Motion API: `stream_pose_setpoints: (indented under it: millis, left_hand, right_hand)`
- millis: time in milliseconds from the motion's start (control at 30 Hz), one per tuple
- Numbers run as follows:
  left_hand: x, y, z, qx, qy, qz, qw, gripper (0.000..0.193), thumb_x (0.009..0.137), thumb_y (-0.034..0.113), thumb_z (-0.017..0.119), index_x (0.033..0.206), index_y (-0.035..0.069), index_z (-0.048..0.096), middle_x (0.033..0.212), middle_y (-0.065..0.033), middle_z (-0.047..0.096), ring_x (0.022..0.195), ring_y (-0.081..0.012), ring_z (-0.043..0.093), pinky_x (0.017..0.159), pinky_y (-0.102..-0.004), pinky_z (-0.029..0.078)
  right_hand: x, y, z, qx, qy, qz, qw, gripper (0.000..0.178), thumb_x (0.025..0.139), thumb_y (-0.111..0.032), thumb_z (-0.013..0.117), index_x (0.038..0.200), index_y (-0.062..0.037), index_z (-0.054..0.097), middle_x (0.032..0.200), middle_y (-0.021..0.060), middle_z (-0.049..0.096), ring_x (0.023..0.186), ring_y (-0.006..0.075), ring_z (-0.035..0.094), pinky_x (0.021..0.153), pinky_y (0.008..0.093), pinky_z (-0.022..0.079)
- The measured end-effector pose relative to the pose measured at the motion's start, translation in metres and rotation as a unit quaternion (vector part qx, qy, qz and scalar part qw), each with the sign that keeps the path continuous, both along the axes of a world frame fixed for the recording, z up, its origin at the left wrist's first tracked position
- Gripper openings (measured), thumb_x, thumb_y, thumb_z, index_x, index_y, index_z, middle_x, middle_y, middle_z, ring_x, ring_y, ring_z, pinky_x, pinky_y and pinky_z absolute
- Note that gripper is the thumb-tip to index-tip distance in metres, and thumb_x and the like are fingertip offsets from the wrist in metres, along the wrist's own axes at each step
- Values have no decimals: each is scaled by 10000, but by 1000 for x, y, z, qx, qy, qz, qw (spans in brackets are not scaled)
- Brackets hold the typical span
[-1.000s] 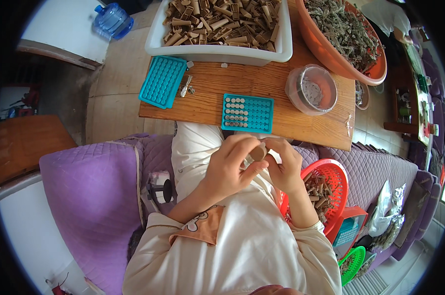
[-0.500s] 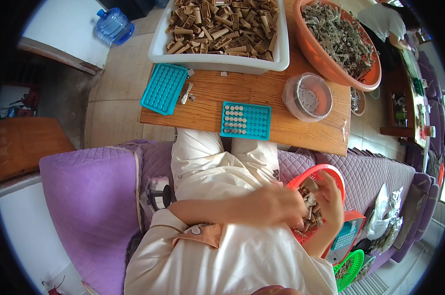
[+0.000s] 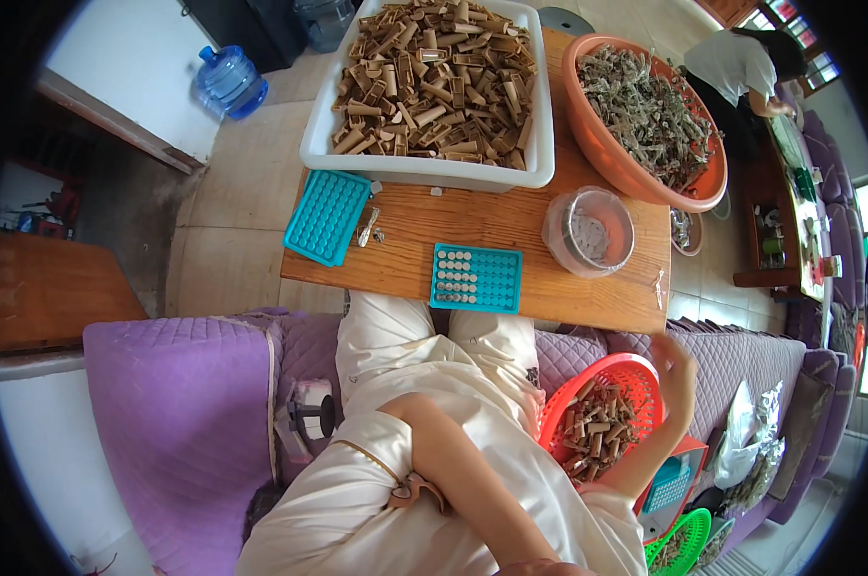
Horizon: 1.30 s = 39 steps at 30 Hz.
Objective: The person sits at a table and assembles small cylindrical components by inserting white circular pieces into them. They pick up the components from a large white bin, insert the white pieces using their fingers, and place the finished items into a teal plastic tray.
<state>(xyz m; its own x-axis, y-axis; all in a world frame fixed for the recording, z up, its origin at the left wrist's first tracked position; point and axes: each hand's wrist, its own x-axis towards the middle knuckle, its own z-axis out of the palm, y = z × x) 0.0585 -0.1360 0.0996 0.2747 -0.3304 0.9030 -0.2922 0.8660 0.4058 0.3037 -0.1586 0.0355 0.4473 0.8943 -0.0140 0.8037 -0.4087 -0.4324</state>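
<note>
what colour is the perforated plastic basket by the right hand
Red; the perforated plastic basket shows best in the head view.

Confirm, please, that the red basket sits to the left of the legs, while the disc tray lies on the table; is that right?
Not left: the head view shows the red basket right of the legs, while the disc tray lies on the table.

The person's right hand (image 3: 677,374) is raised between three and four o'clock, fingers loosely parted, just beside a red basket (image 3: 647,386) holding brown pieces. The left forearm (image 3: 467,485) angles toward six o'clock, its hand out of sight. Near the centre, a teal tray (image 3: 499,278) partly filled with pale discs lies on a wooden table (image 3: 410,216). A white tub (image 3: 424,173) heaped with brown pieces stands at twelve, an orange basin (image 3: 597,130) at two.
</note>
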Motion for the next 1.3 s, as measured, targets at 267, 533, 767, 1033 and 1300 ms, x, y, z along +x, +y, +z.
stream_pose_setpoints:
  millis: [267,533,767,1033,1300]
  left_hand:
    - [5,10,-8,3,-4,-7,1000,77,726,90,595,723,31,545,634,-41,537,589,-154,531,567,-250,425]
    - [15,24,-16,-5,4,8,1000,82,727,93,597,724,30,545,638,-40,538,589,-150,530,565,-248,425]
    - [21,40,-19,-11,8,22,1000,85,728,95,599,725,29,545,641,-40,538,590,-146,530,563,-246,425]
    - [19,55,-25,-15,15,30,999,90,729,98,601,726,28,546,644,-39,539,590,-141,530,560,-244,425]
    - [10,57,-26,-1,18,46,999,94,730,101,603,727,27,546,648,-38,540,591,-137,529,558,-242,425]
  right_hand:
    - [111,209,15,292,201,-14,935,105,818,-29,478,864,14,561,708,13,550,649,85,509,576,205,412]
    - [195,318,-5,215,-173,-162,947,428,702,-394,573,974,-64,584,893,179,601,843,299,575,783,357,422]
    - [208,351,-20,103,-337,-214,911,383,704,-362,583,983,-100,588,892,172,587,947,300,520,815,403,405]
    - [218,334,26,545,-88,-245,797,249,702,-226,641,843,-23,610,774,78,620,723,187,590,672,282,458]
    - [141,302,122,608,12,-55,792,203,771,-93,565,945,11,544,821,112,600,792,174,592,705,228,468]
